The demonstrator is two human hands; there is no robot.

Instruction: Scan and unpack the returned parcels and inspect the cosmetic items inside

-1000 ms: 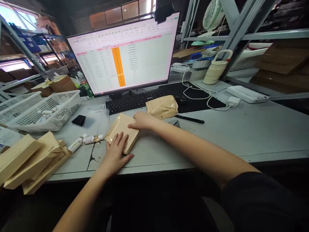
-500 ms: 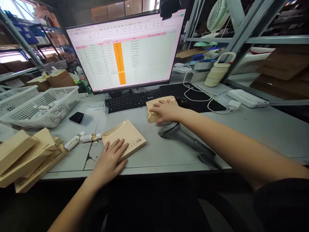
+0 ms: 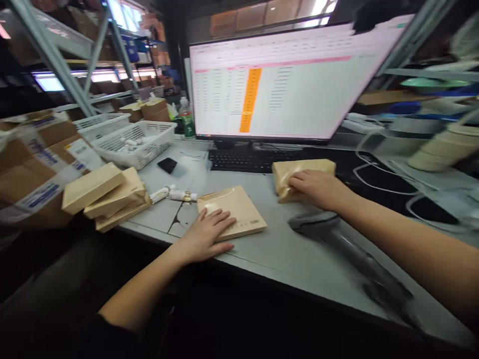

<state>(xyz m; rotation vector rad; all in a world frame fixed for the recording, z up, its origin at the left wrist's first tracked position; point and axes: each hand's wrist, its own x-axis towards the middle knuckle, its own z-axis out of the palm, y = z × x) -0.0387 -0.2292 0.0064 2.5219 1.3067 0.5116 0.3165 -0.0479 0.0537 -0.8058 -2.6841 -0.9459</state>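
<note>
My left hand (image 3: 205, 233) lies with its fingers spread over the near left part of a flat cream box (image 3: 239, 203), which rests on the desk near its front edge and has a barcode at its near right corner. Farther back, my right hand (image 3: 318, 188) has its fingers curled over the front side of a second cream box (image 3: 307, 166) with a shiny surface, just in front of the keyboard. The thumb is hidden. A dark barcode scanner (image 3: 352, 247), smeared by motion, lies below my right forearm. Two small white bottles (image 3: 181, 195) lie left of the near box.
Several cream boxes (image 3: 108, 187) are stacked at the desk's left edge, beside a large brown carton (image 3: 41, 159). White baskets (image 3: 140, 149) stand behind them. A monitor (image 3: 299, 94) and keyboard (image 3: 243, 159) fill the back. White cables (image 3: 385, 182) trail over a black mat at right.
The view has swung left, bringing the brown carton into sight. My right hand's fingers went from spread on top of the far box to curled over its front. My left hand stays on the near box.
</note>
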